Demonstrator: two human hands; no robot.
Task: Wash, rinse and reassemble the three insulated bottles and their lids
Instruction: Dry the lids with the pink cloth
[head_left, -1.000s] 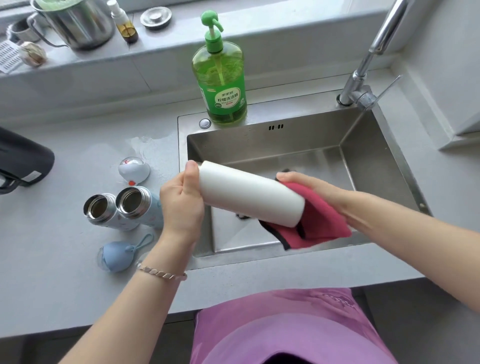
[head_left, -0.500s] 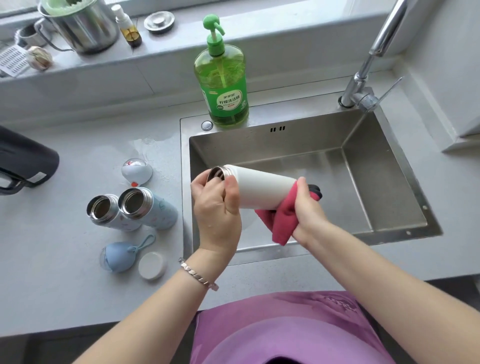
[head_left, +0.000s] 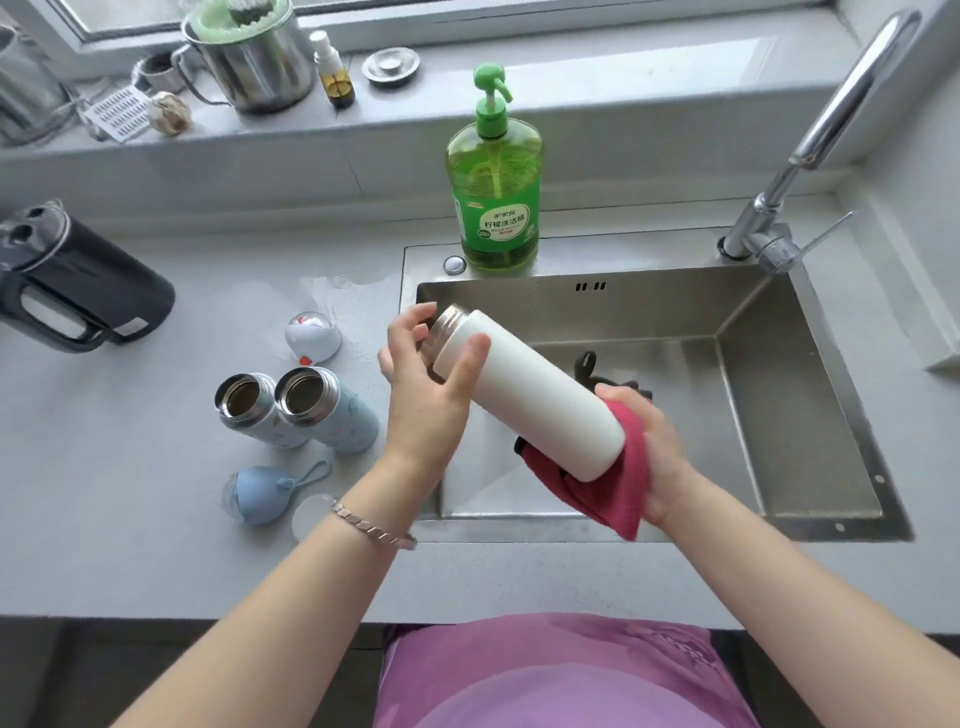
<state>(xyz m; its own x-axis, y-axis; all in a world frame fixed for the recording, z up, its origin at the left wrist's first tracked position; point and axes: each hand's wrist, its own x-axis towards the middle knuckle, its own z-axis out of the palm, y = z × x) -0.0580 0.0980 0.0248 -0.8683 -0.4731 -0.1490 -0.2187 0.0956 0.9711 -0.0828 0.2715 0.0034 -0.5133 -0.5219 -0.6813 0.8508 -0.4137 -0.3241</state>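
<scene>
I hold a white insulated bottle (head_left: 530, 389) tilted over the sink (head_left: 810, 415), its open steel mouth up-left. My left hand (head_left: 431, 384) grips it near the mouth. My right hand (head_left: 654, 452) presses a pink cloth (head_left: 608, 483) against the bottle's base. Two more open bottles stand on the counter to the left: a white patterned one (head_left: 249, 410) and a pale blue one (head_left: 332, 410). Near them lie a white lid with a red spot (head_left: 311, 338), a blue lid with a loop (head_left: 260, 491), and a white round lid (head_left: 311, 514) partly behind my left forearm.
A green dish soap pump bottle (head_left: 493, 192) stands behind the sink. The faucet (head_left: 810, 145) rises at the back right. A dark kettle (head_left: 78, 291) lies at the far left. The windowsill holds a steel pot (head_left: 254, 62), a small spray bottle (head_left: 332, 73) and a drain plug (head_left: 390, 65).
The bottle's base has swung down and to the right with the cloth under it, and its mouth has tilted up. My left hand has shifted its grip around the mouth.
</scene>
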